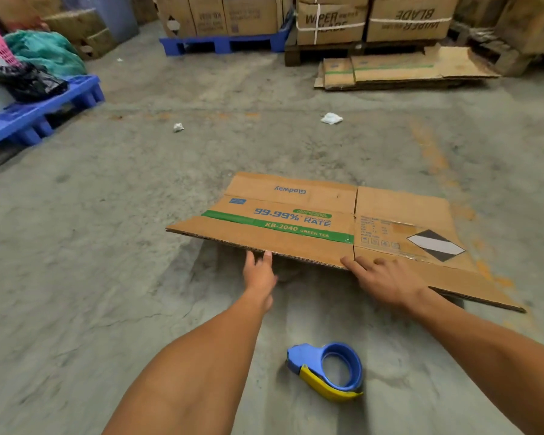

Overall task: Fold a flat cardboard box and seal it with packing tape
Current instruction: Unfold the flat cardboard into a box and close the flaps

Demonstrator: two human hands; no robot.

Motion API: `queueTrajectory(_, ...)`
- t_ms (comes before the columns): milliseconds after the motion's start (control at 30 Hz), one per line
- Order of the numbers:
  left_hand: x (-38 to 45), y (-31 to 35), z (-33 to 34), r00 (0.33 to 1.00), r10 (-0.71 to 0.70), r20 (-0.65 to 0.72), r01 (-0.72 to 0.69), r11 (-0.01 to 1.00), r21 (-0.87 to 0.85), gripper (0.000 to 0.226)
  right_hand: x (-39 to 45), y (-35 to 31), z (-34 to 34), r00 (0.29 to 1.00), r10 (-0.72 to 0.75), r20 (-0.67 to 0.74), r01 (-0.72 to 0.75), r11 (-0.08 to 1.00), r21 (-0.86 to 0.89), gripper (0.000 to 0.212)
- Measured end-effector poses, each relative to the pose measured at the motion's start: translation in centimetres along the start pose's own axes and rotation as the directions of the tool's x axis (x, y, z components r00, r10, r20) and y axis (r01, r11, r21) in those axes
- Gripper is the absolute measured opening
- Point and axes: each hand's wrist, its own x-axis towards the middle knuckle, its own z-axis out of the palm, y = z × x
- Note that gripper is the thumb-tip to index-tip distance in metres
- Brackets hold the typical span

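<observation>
A flattened brown cardboard box (296, 221) with a green stripe and blue print is tilted, its near left edge raised off the concrete floor. My left hand (259, 274) grips that near edge from below, fingertips on the corrugated rim. My right hand (387, 279) holds the same near edge further right, fingers spread on top of the flap. A blue and yellow tape dispenser (330, 372) lies on the floor between my forearms, close to me.
Blue pallets stand at the left (41, 117) and far middle (223, 45), stacked cartons (368, 20) at the back. A pile of flat cardboard (399, 70) lies at the far right. Crumpled paper scraps (331, 118) dot the floor.
</observation>
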Motion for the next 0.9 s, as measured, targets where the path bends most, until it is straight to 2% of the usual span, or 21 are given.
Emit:
queueTrajectory(133, 0.1, 1.8, 1.3, 0.998, -0.052, -0.03, 0.043, 0.965, -0.257, 0.061, -0.6, 0.0, -0.3, 0.999, 0.047, -0.023, -0.045, 0.996, 0.081, 0.057)
queueTrajectory(233, -0.1, 2.3, 2.5, 0.997, -0.062, -0.035, 0.046, 0.934, -0.355, 0.061, -1.0, 0.2, -0.5, 0.994, 0.099, -0.036, -0.092, 0.98, 0.177, 0.054)
queueTrajectory(433, 0.0, 1.9, 3.7, 0.996, -0.055, -0.065, 0.033, 0.952, -0.306, 0.062, -2.8, 1.4, -0.5, 0.986, 0.165, 0.03, -0.163, 0.9, 0.405, 0.064)
queueTrajectory(567, 0.2, 2.1, 3.6, 0.998, -0.049, -0.032, 0.037, 0.953, -0.3, 0.071, -4.7, 2.7, 0.5, 0.977, 0.193, 0.089, -0.212, 0.903, 0.375, 0.056)
queueTrajectory(633, 0.1, 2.3, 3.8, 0.999, -0.032, -0.029, 0.02, 0.944, -0.33, 0.074, -5.0, 3.2, 0.2, 0.966, 0.259, 0.024, -0.247, 0.887, 0.389, 0.047)
queueTrajectory(767, -0.2, 3.9, 5.1, 1.0, -0.001, 0.002, 0.001, 0.92, -0.393, 0.071, -4.3, 5.0, -2.0, 0.9, 0.389, -0.197, -0.275, 0.857, 0.436, 0.032)
queueTrajectory(900, 1.7, 8.0, 6.0, 0.994, 0.077, -0.083, -0.098, 0.95, -0.296, 0.068, -3.6, 8.0, -5.0, 0.863, 0.439, -0.252, -0.27, 0.821, 0.504, 0.028)
